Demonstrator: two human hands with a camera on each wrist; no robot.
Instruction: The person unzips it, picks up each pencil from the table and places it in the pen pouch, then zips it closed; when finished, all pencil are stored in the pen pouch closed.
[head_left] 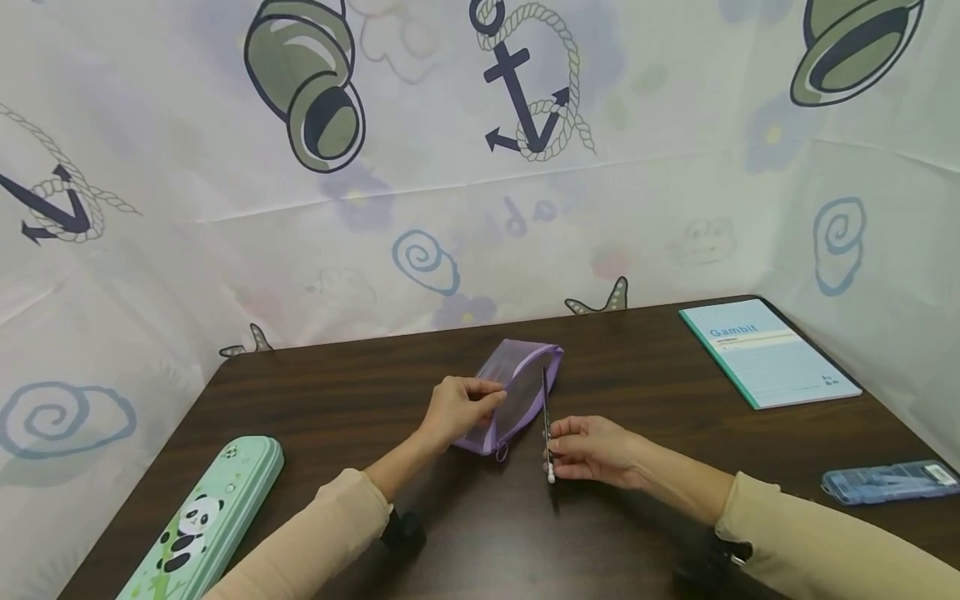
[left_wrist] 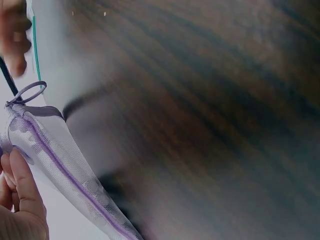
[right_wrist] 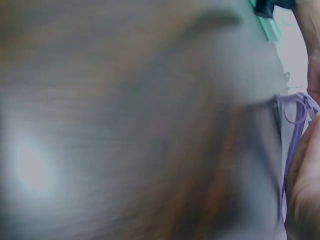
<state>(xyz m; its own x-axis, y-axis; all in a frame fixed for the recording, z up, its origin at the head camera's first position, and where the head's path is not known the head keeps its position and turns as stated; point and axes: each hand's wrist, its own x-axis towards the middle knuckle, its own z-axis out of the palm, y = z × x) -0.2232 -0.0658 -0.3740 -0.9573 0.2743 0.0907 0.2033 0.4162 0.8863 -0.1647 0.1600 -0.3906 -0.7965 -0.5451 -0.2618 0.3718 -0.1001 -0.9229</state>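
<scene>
A purple mesh zip pouch [head_left: 510, 367] stands propped on the dark table, its opening facing right and a ring-shaped zip pull [head_left: 502, 452] at its near end. My left hand [head_left: 459, 408] pinches the opening's edge between thumb and fingers; in the left wrist view, the pouch [left_wrist: 75, 167] slants down from those fingers. Just right of the opening, my right hand [head_left: 603, 452] grips a slim dark pencil [head_left: 547, 417] with a white near end. The pencil is nearly upright in the head view, its far tip overlapping the pouch's opening. Only part of the right hand [right_wrist: 306, 190] shows in the right wrist view.
A mint-green panda pencil case [head_left: 202, 517] lies at the left front. At the back right is a Gambit notebook [head_left: 772, 354], with a translucent blue box [head_left: 888, 483] nearer the right edge. Printed cloth walls [head_left: 450, 183] enclose the table's back and sides.
</scene>
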